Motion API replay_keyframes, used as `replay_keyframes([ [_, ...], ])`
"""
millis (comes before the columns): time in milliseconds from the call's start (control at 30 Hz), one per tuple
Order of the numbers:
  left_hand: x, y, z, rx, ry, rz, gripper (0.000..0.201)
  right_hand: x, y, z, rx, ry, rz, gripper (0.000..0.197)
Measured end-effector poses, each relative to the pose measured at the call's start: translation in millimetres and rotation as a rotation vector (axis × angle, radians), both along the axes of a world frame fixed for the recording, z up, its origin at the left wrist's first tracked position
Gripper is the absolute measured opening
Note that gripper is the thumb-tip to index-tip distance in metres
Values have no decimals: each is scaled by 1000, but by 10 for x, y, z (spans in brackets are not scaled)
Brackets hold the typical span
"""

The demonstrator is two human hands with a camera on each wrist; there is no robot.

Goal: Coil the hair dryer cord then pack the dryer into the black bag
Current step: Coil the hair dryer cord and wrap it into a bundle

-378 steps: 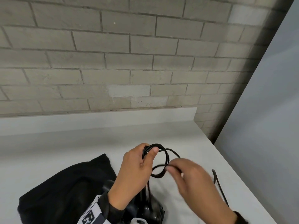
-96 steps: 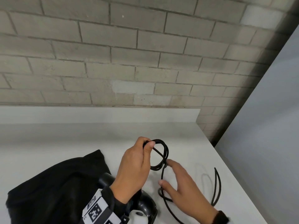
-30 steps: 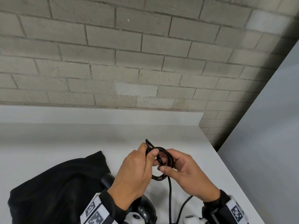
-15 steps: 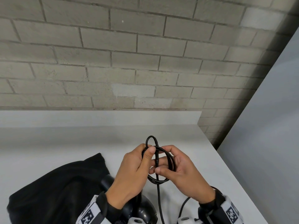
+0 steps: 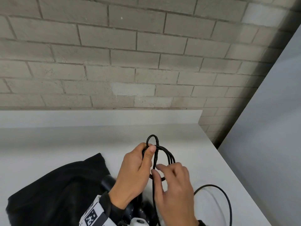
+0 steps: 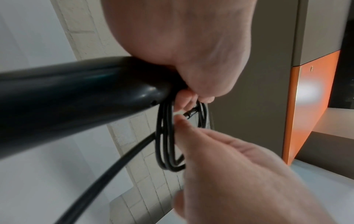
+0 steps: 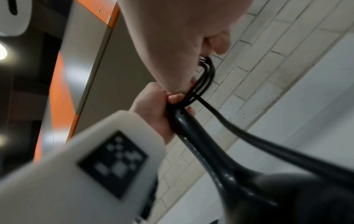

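Note:
My left hand (image 5: 146,152) grips the end of the black hair dryer handle (image 6: 76,91) and pinches a coil of several loops of black cord (image 5: 169,158) under its thumb. A small loop stands up above the thumb. My right hand (image 5: 160,170) is just below the coil with relaxed, fairly straight fingers. Its fingertips (image 6: 179,121) touch the loops, and it holds nothing. The remaining cord (image 5: 225,198) hangs down from the coil and curves over the counter at the right. The dryer body (image 5: 141,211) is low between my wrists. The black bag (image 5: 57,193) lies at the lower left.
The white counter (image 5: 65,144) ends at a brick wall (image 5: 146,62) behind and at an edge on the right (image 5: 236,185). A grey panel (image 5: 268,128) stands beyond that edge. A grey and orange cabinet (image 6: 316,106) shows in the wrist views.
My right hand has let go of the coil's right side and slid down toward me, its fingers now loose. The left hand still holds the coil. A loose arc of cord now shows at the right.

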State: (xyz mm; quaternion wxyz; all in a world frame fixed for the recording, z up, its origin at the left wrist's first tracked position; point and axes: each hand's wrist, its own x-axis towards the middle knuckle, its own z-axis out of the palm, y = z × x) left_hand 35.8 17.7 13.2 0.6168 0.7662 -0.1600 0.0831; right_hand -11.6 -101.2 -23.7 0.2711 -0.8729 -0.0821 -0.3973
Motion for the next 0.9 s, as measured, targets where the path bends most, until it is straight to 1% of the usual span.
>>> replay_keyframes([
  [67, 12, 1, -14, 16, -11, 6, 36, 11, 23, 25, -3, 204, -2, 29],
  [133, 20, 3, -26, 34, -26, 16, 39, 33, 10, 60, 97, 353, 61, 32],
  [233, 36, 3, -44, 86, -72, 44, 41, 65, -29, 161, 285, 510, 183, 18],
  [333, 32, 3, -56, 144, -132, 66, 43, 45, -75, 242, 420, 589, 247, 19],
  [500, 27, 6, -52, 219, -188, 90, 56, -20, -217, 440, 645, 702, 322, 24],
  [567, 43, 19, -48, 247, -211, 110, 57, -46, -279, 567, 681, 756, 369, 27],
  [700, 48, 19, -59, 286, -243, 117, 55, -80, -435, 812, 740, 785, 442, 30],
  [767, 50, 6, -69, 290, -251, 110, 54, -90, -518, 909, 851, 819, 504, 29],
  [833, 56, 9, -76, 274, -243, 108, 54, -106, -610, 987, 1007, 867, 594, 26],
  [867, 61, 13, -74, 266, -239, 109, 54, -115, -661, 1027, 1084, 889, 654, 26],
  [900, 67, 17, -70, 261, -236, 111, 54, -113, -718, 1061, 1152, 905, 715, 32],
])
